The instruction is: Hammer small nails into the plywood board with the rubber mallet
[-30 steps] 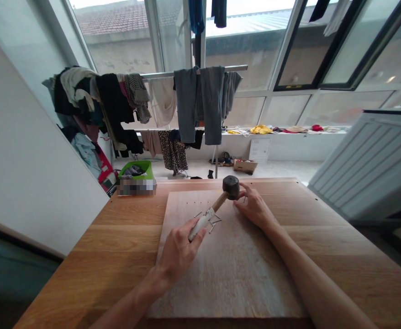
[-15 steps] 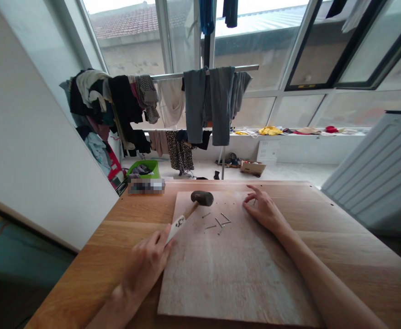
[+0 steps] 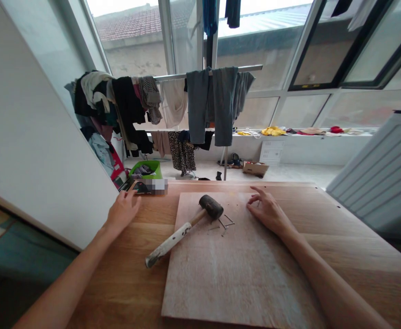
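Note:
A mallet (image 3: 211, 207) with a black head and a white-wrapped wooden handle lies slantwise on a plywood board (image 3: 217, 274), its handle end sticking out past the left edge. Several loose nails (image 3: 226, 222) are by the mallet head, some partly covered by it. My left hand (image 3: 123, 211) is empty with fingers apart, at the table's far left beside a small dark box (image 3: 145, 187) that is partly blurred out. Over the board's far right corner, my right hand (image 3: 264, 208) pinches a thin nail (image 3: 258, 204) between thumb and finger.
The board rests on a wooden table (image 3: 324, 219). A green basket (image 3: 155, 169) of cloth stands on the floor beyond it, left of a cardboard box (image 3: 255, 169). Clothes hang on a drying rack (image 3: 251, 68) before the windows. A white ribbed panel (image 3: 375, 155) stands at right.
My left hand has let go of the mallet, which now lies across the board over some nails, and has moved left and away to the dark box. My right hand stays in place.

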